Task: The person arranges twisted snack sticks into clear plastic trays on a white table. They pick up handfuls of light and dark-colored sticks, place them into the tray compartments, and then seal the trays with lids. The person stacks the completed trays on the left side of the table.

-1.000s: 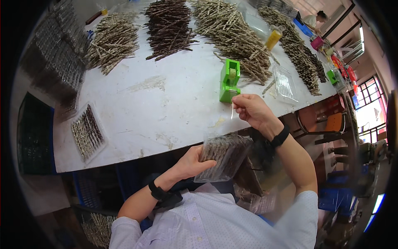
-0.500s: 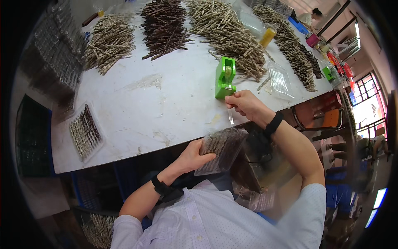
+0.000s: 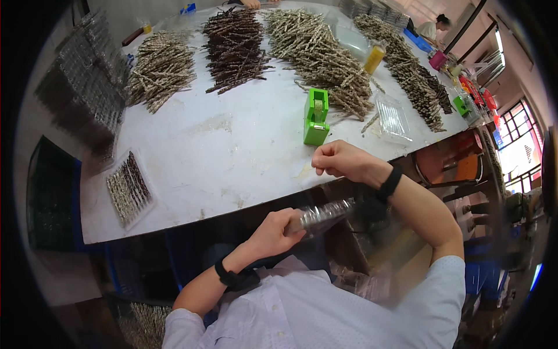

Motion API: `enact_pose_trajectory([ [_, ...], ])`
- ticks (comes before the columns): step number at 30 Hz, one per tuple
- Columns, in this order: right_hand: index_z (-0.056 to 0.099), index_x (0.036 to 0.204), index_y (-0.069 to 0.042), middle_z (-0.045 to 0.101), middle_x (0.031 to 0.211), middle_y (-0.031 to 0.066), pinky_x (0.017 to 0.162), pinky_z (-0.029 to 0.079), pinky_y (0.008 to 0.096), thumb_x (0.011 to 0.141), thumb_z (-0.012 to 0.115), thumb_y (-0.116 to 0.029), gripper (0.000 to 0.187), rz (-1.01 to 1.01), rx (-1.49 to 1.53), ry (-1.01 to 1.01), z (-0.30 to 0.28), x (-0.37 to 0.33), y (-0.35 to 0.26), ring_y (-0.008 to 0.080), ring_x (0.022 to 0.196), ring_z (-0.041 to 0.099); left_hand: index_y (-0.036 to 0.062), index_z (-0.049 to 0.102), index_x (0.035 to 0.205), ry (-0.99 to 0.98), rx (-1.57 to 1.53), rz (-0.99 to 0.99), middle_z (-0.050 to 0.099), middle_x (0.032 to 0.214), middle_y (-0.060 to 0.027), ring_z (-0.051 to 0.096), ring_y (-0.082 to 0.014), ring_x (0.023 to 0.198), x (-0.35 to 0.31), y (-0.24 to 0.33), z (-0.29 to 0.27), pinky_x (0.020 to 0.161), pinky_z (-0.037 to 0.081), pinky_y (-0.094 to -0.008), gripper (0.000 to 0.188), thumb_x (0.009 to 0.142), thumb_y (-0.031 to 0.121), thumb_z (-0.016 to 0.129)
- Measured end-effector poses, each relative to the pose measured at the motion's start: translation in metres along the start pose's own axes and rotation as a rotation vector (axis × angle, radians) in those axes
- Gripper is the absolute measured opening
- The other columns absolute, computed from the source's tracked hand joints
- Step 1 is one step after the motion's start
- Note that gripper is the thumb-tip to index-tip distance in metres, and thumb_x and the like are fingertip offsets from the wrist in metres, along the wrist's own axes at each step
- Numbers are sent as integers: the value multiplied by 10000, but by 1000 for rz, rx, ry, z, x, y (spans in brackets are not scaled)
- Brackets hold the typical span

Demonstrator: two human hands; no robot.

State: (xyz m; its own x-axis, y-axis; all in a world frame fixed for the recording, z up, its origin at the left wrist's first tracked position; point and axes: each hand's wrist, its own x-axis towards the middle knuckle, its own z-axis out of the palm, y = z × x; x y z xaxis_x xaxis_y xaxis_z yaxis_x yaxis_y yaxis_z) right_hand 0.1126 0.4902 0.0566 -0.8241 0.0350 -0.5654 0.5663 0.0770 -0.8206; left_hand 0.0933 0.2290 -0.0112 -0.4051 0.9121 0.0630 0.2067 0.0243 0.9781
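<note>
My left hand (image 3: 273, 232) grips a clear plastic box (image 3: 328, 214) in front of my body, below the table's front edge. The box is tilted so that its shiny side faces up, and its contents are mostly hidden. My right hand (image 3: 337, 160) is closed in a pinch over the table's front edge, just in front of a green tape dispenser (image 3: 317, 119) and apart from it. A strip of clear tape hung at these fingers a moment earlier; it hardly shows now. At the table's left lies another clear box (image 3: 129, 189) filled with rows of pale and dark twig-like sticks.
Piles of pale sticks (image 3: 161, 72) and dark sticks (image 3: 235, 49) lie across the white table (image 3: 203, 168). Stacked clear boxes (image 3: 87, 81) stand at the left. A clear tray (image 3: 393, 118) and a yellow roll (image 3: 374, 60) lie right. Another person's hand (image 3: 251, 3) shows at the far edge.
My right hand has drawn back from the tape dispenser toward me. My left hand has turned the filled box from its broad face to its edge. The view has shifted slightly.
</note>
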Motion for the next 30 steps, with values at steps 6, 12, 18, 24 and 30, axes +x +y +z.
enact_pose_trajectory([
  [6,690,840,-37,641,745,-24,647,415,190,924,653,-157,151,-54,-81,-260,33,-51,-3,37,682,519,17,666,959,56,446,529,682,920,-111,633,-227,749,-18,46,0,624,528,-334,329,631,-6,681],
  [12,707,864,-28,652,700,36,623,472,299,868,667,-153,131,-163,-445,-222,60,-69,-2,101,652,571,31,650,898,125,722,727,696,986,-99,628,-195,749,-30,59,0,645,522,-302,223,684,95,650],
  [18,623,789,-56,664,744,107,657,501,435,808,724,-314,278,-321,-828,-82,79,-62,7,325,750,657,27,648,854,119,836,795,668,904,-82,613,-174,743,-37,69,4,645,505,-278,173,703,112,651],
  [24,590,963,-38,613,894,122,747,489,411,779,765,-328,386,-335,-949,1,88,-48,-2,311,859,614,27,643,831,85,1006,814,652,872,-78,611,-163,743,-42,72,2,648,499,-264,144,727,126,643],
  [30,548,1140,-45,592,1056,170,822,499,416,727,800,-352,573,-386,-962,-79,81,-61,-14,340,966,612,33,644,834,109,1027,803,648,867,-64,607,-163,732,-49,75,-10,649,507,-265,161,701,124,648],
])
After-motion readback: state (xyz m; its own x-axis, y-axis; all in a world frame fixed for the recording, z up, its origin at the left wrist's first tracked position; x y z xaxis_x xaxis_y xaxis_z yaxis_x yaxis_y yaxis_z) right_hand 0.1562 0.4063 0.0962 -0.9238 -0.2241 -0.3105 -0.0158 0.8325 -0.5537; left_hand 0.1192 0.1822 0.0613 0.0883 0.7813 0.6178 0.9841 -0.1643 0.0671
